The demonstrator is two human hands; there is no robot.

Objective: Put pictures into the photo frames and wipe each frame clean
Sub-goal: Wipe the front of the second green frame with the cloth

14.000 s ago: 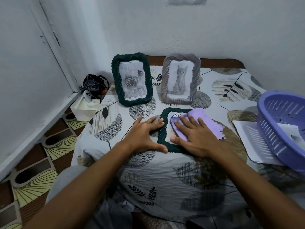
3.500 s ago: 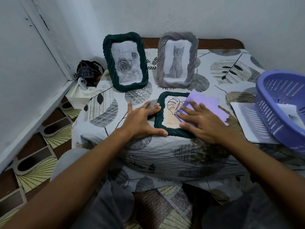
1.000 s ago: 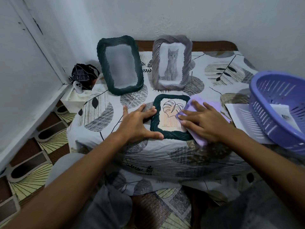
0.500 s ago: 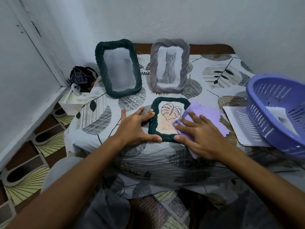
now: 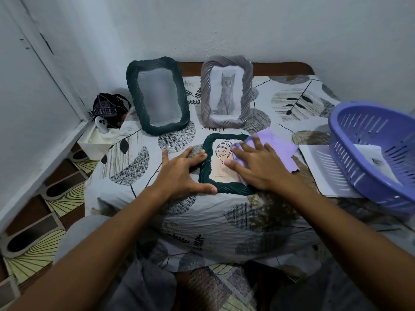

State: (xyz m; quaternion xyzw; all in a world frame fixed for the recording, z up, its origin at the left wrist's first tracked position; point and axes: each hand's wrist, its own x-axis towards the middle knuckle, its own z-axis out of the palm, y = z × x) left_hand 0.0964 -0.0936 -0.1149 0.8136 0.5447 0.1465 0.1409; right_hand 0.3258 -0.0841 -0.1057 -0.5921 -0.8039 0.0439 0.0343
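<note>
A small dark green frame (image 5: 207,167) with a leaf line drawing lies flat near the table's front edge. My left hand (image 5: 179,173) lies spread against its left side, thumb along the bottom rim. My right hand (image 5: 258,169) presses a purple cloth (image 5: 276,147) flat on the frame's right half. Behind stand a larger dark green frame (image 5: 157,95), its glass glaring, and a grey frame (image 5: 226,92) with a cat picture.
A purple plastic basket (image 5: 368,151) holding a paper sits at the right on white sheets (image 5: 323,173). A dark pouch (image 5: 107,108) and a white box (image 5: 96,140) sit at the left by the wall. The table (image 5: 224,221) has a leaf-print cover.
My right hand has slid the purple cloth from the frame's lower right rim up and left onto the glass. My left hand has stayed on the frame's left side.
</note>
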